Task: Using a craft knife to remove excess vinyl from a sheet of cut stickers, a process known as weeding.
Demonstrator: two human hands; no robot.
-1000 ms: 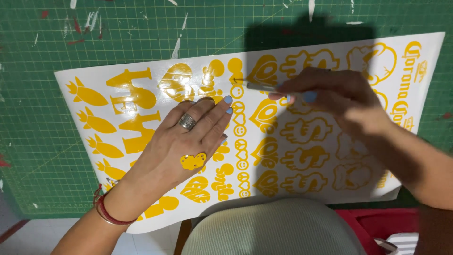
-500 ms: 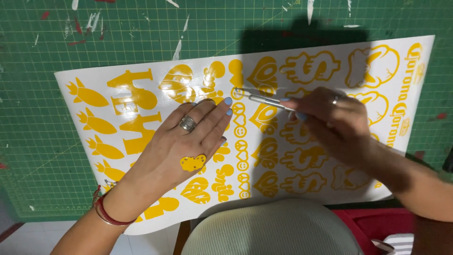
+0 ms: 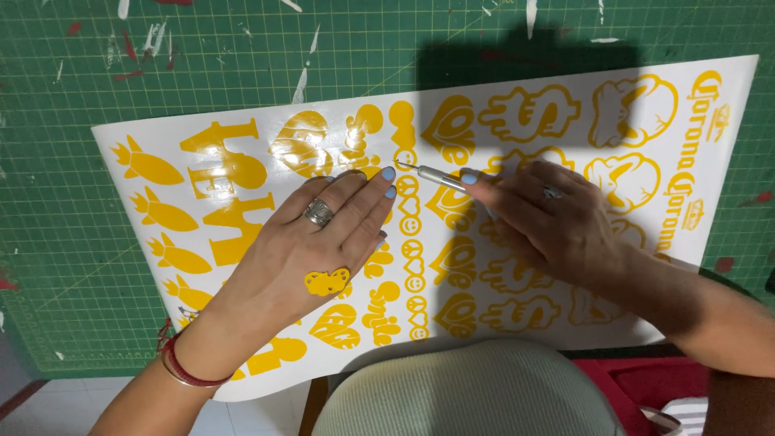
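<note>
The white vinyl sheet lies flat across the green cutting mat, running from the left side of the view to the right edge and curling a little toward the person at the near left corner. It carries yellow cut-out shapes: carrots down the left, block letters, hearts, dripping symbols, cloud-like forms and a narrow column of small round faces through the middle.

The right hand is closed around a slim silver weeding tool, held like a pen, with its hooked tip touching the top of the column of small faces, just beside the left fingertips. The left hand lies open and flat on the sheet, fingers spread, pressing it down right next to the tool tip. A small yellow scrap sticks to the back of that hand, and there is a ring on one finger and a red bracelet at the wrist.

As I judge it, the weeding is well along: the background around nearly every shape is already bare white, so the big waste is off. What seems left is the fine picking inside the tiny faces and perhaps the small script at the far right, which is too small to check.

Scraps of white and red offcut litter the mat's far side. A pale rounded chair back sits at the near edge of the surface.
</note>
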